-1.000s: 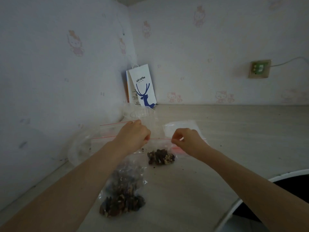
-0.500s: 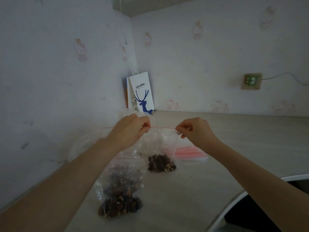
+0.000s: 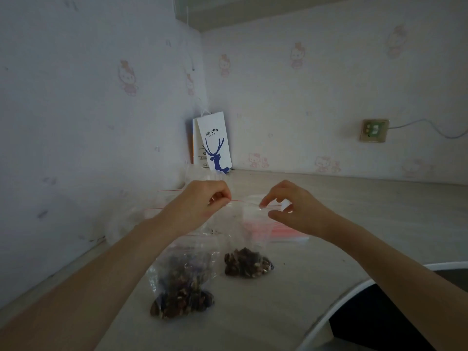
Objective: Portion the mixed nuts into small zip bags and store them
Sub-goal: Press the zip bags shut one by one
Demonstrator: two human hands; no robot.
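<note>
A small clear zip bag (image 3: 235,224) stands upright with a clump of mixed nuts (image 3: 247,262) in its bottom, resting on the pale counter (image 3: 354,219). My left hand (image 3: 202,203) pinches the left end of its red zip strip. My right hand (image 3: 291,209) is at the strip's right end; its index fingertip touches the strip, while the thumb sits apart below it. A second clear bag of nuts (image 3: 181,295) lies on the counter under my left forearm.
A stack of empty zip bags (image 3: 281,230) with red strips lies behind my right hand. Crumpled clear plastic (image 3: 126,219) sits against the left wall. A white paper coffee bag (image 3: 215,145) stands in the corner. A curved white rim (image 3: 354,287) bounds a dark opening at lower right.
Both hands lifted the bag's zip strip off the counter. My right hand then loosened, its thumb and index finger coming apart at the strip's right end.
</note>
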